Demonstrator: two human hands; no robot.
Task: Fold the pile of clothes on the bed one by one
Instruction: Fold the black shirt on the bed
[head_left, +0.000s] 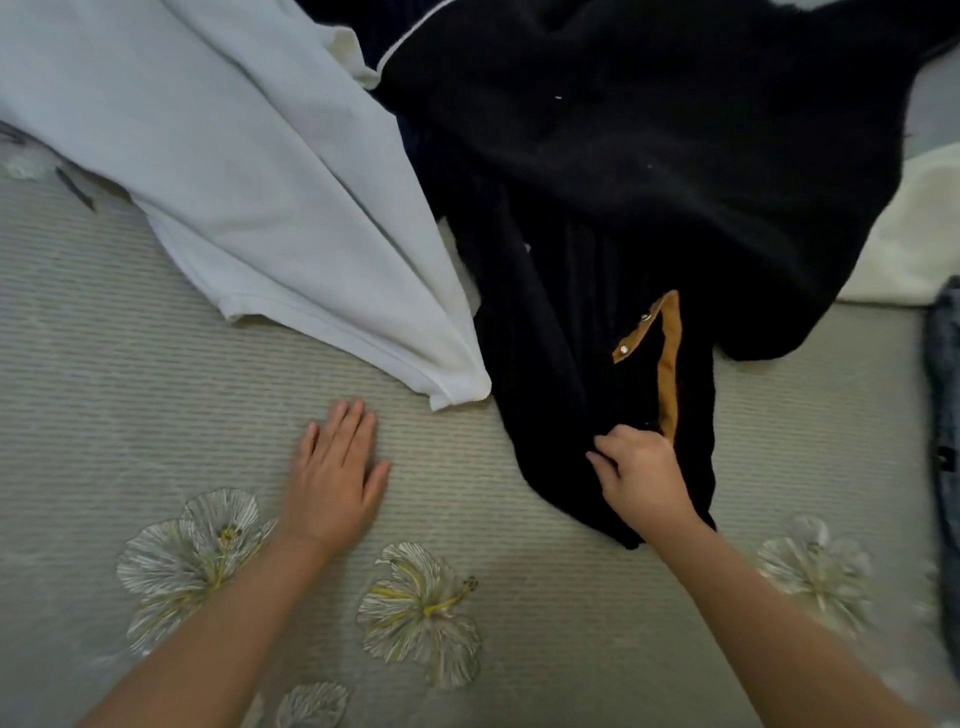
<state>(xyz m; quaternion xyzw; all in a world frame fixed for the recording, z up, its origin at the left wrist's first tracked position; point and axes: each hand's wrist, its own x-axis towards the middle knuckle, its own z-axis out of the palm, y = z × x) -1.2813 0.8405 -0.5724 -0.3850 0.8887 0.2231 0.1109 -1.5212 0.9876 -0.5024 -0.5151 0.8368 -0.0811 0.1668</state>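
My right hand (641, 475) was down on the black garment (571, 332), fingers curled and pinching a bunch of its cloth right at the near end, just below the mustard-brown lining strip (669, 374) with its small metal snaps. That near end of the black garment narrowed to a blunt point on the bedspread (130, 364), its lower edge running under my wrist.

My left hand (335, 475) lay flat on the bedspread, fingers straight and together, thumb out to the side, holding nothing. It sat just short of the white garment (249, 171), whose hemmed corner came down to a point between my two hands, touching the black garment's left edge.

The white one spread away up and to the left, its long hem running diagonally across the cover. Behind the black garment a bigger black fleecy piece (675, 130) was heaped, overlapping its far part, with a thin white-piped dark item (395, 47) peeking out at the top. At the right edge a cream-white cloth (914, 244) showed beyond the heap, and a strip of blue denim (943, 389) ran down the border of view.

Open room: the striped cover with its printed flowers (421, 608) lay bare in front of me, from the left edge across beneath both forearms.
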